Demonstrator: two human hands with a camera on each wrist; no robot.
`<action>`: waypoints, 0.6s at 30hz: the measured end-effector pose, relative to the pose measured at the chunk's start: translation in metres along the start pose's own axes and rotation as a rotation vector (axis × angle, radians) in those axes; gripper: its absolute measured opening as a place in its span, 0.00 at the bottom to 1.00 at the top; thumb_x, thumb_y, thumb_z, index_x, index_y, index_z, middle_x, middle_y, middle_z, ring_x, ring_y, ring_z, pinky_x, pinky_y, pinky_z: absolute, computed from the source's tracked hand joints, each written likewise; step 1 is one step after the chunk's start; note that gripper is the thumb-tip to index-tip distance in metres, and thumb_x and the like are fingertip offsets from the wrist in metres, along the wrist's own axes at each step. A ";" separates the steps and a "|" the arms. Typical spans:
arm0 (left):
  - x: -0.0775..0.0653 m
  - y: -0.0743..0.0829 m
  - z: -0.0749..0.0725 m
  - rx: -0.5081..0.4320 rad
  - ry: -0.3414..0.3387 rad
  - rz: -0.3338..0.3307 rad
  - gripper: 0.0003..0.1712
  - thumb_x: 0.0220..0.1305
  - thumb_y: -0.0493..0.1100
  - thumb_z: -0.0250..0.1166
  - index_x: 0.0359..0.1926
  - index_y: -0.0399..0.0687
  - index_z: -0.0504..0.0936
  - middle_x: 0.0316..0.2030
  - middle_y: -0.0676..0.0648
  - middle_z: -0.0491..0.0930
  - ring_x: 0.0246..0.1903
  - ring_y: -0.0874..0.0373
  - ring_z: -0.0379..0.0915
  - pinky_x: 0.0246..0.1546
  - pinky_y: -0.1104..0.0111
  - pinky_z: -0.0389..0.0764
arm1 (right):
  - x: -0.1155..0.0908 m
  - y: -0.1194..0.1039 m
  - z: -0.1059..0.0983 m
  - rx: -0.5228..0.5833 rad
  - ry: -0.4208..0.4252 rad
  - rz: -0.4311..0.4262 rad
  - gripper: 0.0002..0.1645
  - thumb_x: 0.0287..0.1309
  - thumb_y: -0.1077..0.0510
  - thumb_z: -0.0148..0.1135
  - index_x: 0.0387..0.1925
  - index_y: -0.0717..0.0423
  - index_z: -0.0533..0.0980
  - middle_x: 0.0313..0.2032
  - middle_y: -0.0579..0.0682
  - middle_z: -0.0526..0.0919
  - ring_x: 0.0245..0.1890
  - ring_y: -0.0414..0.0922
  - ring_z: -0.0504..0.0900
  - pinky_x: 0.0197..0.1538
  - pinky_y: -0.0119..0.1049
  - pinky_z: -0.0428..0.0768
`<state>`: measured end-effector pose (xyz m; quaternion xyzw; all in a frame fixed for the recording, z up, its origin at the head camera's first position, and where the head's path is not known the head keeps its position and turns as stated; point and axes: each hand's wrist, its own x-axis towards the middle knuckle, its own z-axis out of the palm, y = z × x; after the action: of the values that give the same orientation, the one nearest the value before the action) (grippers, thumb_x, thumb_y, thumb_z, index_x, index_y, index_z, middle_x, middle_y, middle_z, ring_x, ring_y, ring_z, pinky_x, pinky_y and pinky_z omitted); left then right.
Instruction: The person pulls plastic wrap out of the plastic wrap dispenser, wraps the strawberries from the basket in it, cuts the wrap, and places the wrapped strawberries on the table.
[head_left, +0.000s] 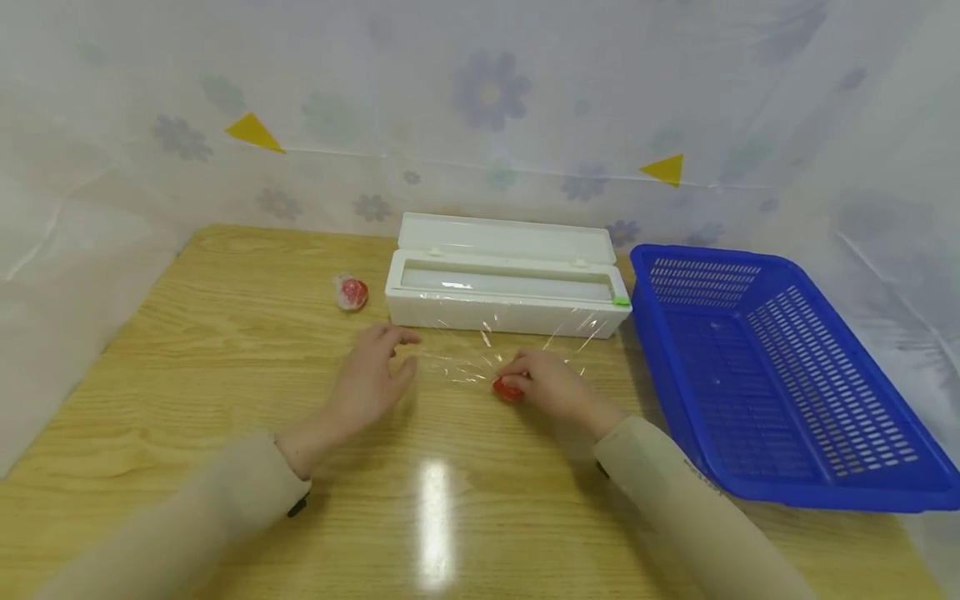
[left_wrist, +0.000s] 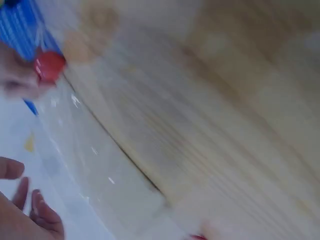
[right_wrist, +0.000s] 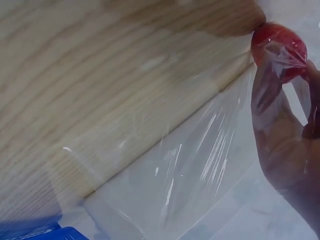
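Note:
My right hand pinches a small, shiny red round thing, perhaps a fruit, with clear cling film gathered over it. Stretched from the white cling film box, the cling film runs towards that hand in shiny creases. To the left, my left hand hovers by the film's edge, fingers loosely bent and holding nothing. In the left wrist view the red thing shows at the right hand's fingertips, across from the left hand.
A second red thing wrapped in film lies left of the box. The box's lid stands raised at the back. A blue plastic basket occupies the right side of the wooden table. A flowered curtain hangs behind.

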<state>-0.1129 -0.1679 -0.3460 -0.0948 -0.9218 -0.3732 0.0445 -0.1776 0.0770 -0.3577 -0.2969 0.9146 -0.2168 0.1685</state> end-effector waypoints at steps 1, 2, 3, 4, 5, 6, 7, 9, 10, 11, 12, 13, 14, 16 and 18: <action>-0.003 0.006 0.006 0.050 0.022 0.073 0.12 0.59 0.35 0.61 0.45 0.39 0.78 0.43 0.42 0.77 0.43 0.50 0.73 0.45 0.59 0.77 | 0.001 0.001 0.000 0.009 -0.006 0.007 0.12 0.61 0.58 0.58 0.42 0.57 0.83 0.35 0.49 0.81 0.34 0.41 0.76 0.42 0.36 0.76; -0.005 0.012 0.012 0.087 0.017 0.146 0.11 0.57 0.35 0.62 0.42 0.41 0.79 0.42 0.43 0.78 0.44 0.50 0.73 0.46 0.59 0.77 | 0.003 0.002 0.000 0.023 -0.009 0.012 0.12 0.61 0.58 0.58 0.42 0.58 0.83 0.35 0.49 0.81 0.33 0.41 0.76 0.41 0.36 0.76; -0.006 0.017 0.018 0.130 -0.007 0.219 0.10 0.55 0.35 0.64 0.40 0.42 0.79 0.41 0.45 0.78 0.44 0.50 0.74 0.47 0.59 0.77 | 0.004 0.003 0.001 0.036 -0.013 0.017 0.12 0.61 0.58 0.58 0.42 0.58 0.83 0.35 0.50 0.82 0.33 0.41 0.75 0.41 0.35 0.76; -0.005 0.021 0.025 0.163 -0.039 0.283 0.10 0.54 0.34 0.64 0.39 0.43 0.80 0.40 0.46 0.78 0.44 0.52 0.74 0.48 0.60 0.77 | 0.004 0.004 0.000 0.045 -0.013 0.019 0.12 0.61 0.59 0.58 0.42 0.58 0.83 0.35 0.50 0.82 0.33 0.41 0.75 0.40 0.34 0.75; -0.003 0.026 0.032 0.186 -0.081 0.331 0.10 0.53 0.34 0.64 0.39 0.44 0.80 0.39 0.47 0.79 0.44 0.52 0.75 0.49 0.61 0.77 | 0.005 0.005 -0.001 0.052 -0.013 0.016 0.12 0.61 0.59 0.58 0.42 0.59 0.83 0.35 0.51 0.82 0.32 0.41 0.75 0.40 0.34 0.75; 0.000 0.029 0.039 0.216 -0.114 0.371 0.10 0.53 0.34 0.64 0.39 0.44 0.80 0.39 0.47 0.79 0.43 0.53 0.75 0.48 0.61 0.77 | 0.006 0.006 -0.002 0.060 -0.017 0.013 0.12 0.61 0.59 0.57 0.42 0.60 0.83 0.35 0.51 0.82 0.32 0.42 0.75 0.39 0.33 0.75; 0.002 0.031 0.046 0.244 -0.143 0.396 0.10 0.54 0.34 0.63 0.39 0.43 0.79 0.39 0.47 0.79 0.43 0.52 0.75 0.48 0.61 0.77 | 0.006 0.007 -0.003 0.071 -0.025 0.017 0.12 0.61 0.59 0.57 0.42 0.60 0.83 0.35 0.52 0.83 0.32 0.42 0.75 0.39 0.34 0.75; 0.008 0.032 0.057 0.294 -0.173 0.423 0.12 0.54 0.33 0.61 0.42 0.41 0.78 0.39 0.46 0.79 0.42 0.52 0.75 0.48 0.62 0.77 | 0.008 0.007 -0.004 0.074 -0.039 0.028 0.12 0.61 0.59 0.57 0.42 0.59 0.83 0.36 0.52 0.83 0.34 0.42 0.75 0.42 0.35 0.75; 0.010 0.033 0.062 0.308 -0.178 0.425 0.13 0.55 0.32 0.60 0.44 0.39 0.78 0.39 0.45 0.79 0.42 0.51 0.75 0.48 0.62 0.77 | 0.008 0.007 -0.004 0.075 -0.047 0.033 0.12 0.61 0.58 0.57 0.42 0.59 0.83 0.37 0.52 0.83 0.35 0.43 0.75 0.44 0.36 0.75; 0.012 0.033 0.066 0.322 -0.181 0.425 0.14 0.55 0.32 0.59 0.45 0.37 0.77 0.40 0.45 0.79 0.42 0.51 0.75 0.48 0.62 0.77 | 0.009 0.007 -0.004 0.072 -0.054 0.037 0.13 0.61 0.58 0.57 0.42 0.59 0.83 0.37 0.53 0.83 0.36 0.43 0.76 0.45 0.38 0.76; 0.014 0.032 0.069 0.337 -0.182 0.425 0.15 0.56 0.31 0.58 0.46 0.36 0.76 0.40 0.44 0.78 0.42 0.51 0.75 0.48 0.62 0.77 | 0.010 0.007 -0.004 0.073 -0.059 0.046 0.13 0.61 0.57 0.58 0.42 0.58 0.83 0.38 0.53 0.84 0.36 0.43 0.76 0.46 0.39 0.76; 0.015 0.032 0.072 0.345 -0.184 0.421 0.15 0.57 0.31 0.57 0.47 0.36 0.75 0.40 0.44 0.78 0.42 0.51 0.75 0.48 0.62 0.77 | 0.011 0.006 -0.004 0.069 -0.063 0.050 0.13 0.61 0.57 0.58 0.43 0.58 0.82 0.38 0.53 0.84 0.36 0.43 0.76 0.47 0.39 0.76; 0.015 0.031 0.074 0.348 -0.192 0.412 0.16 0.57 0.31 0.56 0.48 0.35 0.75 0.40 0.43 0.78 0.42 0.50 0.75 0.47 0.62 0.77 | 0.011 0.007 -0.005 0.059 -0.064 0.049 0.13 0.61 0.57 0.58 0.43 0.58 0.82 0.38 0.52 0.84 0.36 0.43 0.76 0.46 0.39 0.76; 0.017 0.031 0.076 0.346 -0.216 0.383 0.17 0.59 0.32 0.55 0.50 0.34 0.73 0.41 0.43 0.77 0.42 0.50 0.75 0.48 0.62 0.77 | 0.012 0.007 -0.005 0.063 -0.072 0.061 0.13 0.61 0.57 0.58 0.43 0.58 0.82 0.36 0.51 0.84 0.32 0.42 0.76 0.42 0.36 0.76; 0.017 0.031 0.077 0.333 -0.245 0.338 0.18 0.59 0.32 0.54 0.52 0.34 0.71 0.43 0.42 0.77 0.43 0.50 0.75 0.48 0.62 0.78 | 0.013 0.008 -0.006 0.082 -0.080 0.068 0.13 0.62 0.57 0.57 0.44 0.58 0.82 0.32 0.50 0.83 0.27 0.40 0.75 0.36 0.33 0.75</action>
<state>-0.1244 -0.0904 -0.3773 -0.2832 -0.9401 -0.1896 0.0093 -0.1942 0.0770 -0.3588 -0.2669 0.9071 -0.2362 0.2241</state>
